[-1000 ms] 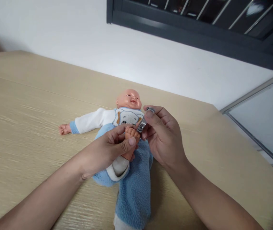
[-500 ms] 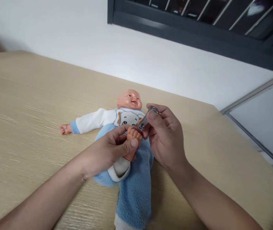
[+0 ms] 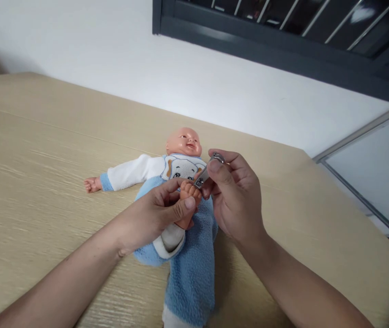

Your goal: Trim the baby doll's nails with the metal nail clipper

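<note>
A baby doll [image 3: 183,142] in a blue fleece suit with white sleeves lies on its back on the wooden table [image 3: 37,150], head toward the wall. My left hand [image 3: 153,214] is closed round the doll's raised foot [image 3: 189,191], thumb and fingers pinching it. My right hand [image 3: 235,196] grips a small metal nail clipper [image 3: 208,169], whose jaws touch the doll's toes. The doll's other leg stretches toward me. One doll arm lies out to the left; the other arm is hidden behind my right hand.
A white wall runs behind the table, with a dark window frame [image 3: 249,36] above. A pale panel with a metal edge [image 3: 368,155] stands at the right, past the table's corner.
The clipper's lever end has risen slightly in my right hand since a second ago. My left hand and the doll have barely moved.
</note>
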Action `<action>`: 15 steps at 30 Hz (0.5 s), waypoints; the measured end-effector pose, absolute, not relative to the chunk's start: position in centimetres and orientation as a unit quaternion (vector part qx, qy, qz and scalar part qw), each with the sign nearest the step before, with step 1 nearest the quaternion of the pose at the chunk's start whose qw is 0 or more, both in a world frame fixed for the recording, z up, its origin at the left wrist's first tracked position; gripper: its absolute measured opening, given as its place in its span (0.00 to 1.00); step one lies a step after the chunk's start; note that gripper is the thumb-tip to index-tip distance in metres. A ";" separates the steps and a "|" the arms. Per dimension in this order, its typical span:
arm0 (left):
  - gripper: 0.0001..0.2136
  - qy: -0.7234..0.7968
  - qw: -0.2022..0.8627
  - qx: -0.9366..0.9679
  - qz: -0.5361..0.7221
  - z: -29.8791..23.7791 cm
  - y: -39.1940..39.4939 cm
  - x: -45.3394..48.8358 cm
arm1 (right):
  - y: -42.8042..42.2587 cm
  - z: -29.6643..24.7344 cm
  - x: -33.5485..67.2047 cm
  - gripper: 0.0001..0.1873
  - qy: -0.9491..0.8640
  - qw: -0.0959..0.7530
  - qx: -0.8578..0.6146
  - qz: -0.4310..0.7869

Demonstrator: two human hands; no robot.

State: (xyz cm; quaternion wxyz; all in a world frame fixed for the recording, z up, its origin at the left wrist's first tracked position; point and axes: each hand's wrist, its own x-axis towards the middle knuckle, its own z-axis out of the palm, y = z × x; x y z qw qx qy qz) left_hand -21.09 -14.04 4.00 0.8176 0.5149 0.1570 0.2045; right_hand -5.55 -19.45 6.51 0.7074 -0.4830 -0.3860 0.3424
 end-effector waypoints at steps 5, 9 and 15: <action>0.20 0.152 0.812 0.525 0.206 3.8 -14.0 -21.1 | -19.4 6.4 -5.6 0.18 -0.375 0.712 -0.475 0.357; 0.20 0.152 0.811 0.528 0.201 3.7 -14.0 -21.2 | -19.4 6.6 -5.7 0.17 -0.370 0.713 -0.469 0.368; 0.21 0.146 0.807 0.533 0.209 3.6 -14.0 -21.1 | -19.0 6.5 -5.4 0.16 -0.336 0.694 -0.466 0.434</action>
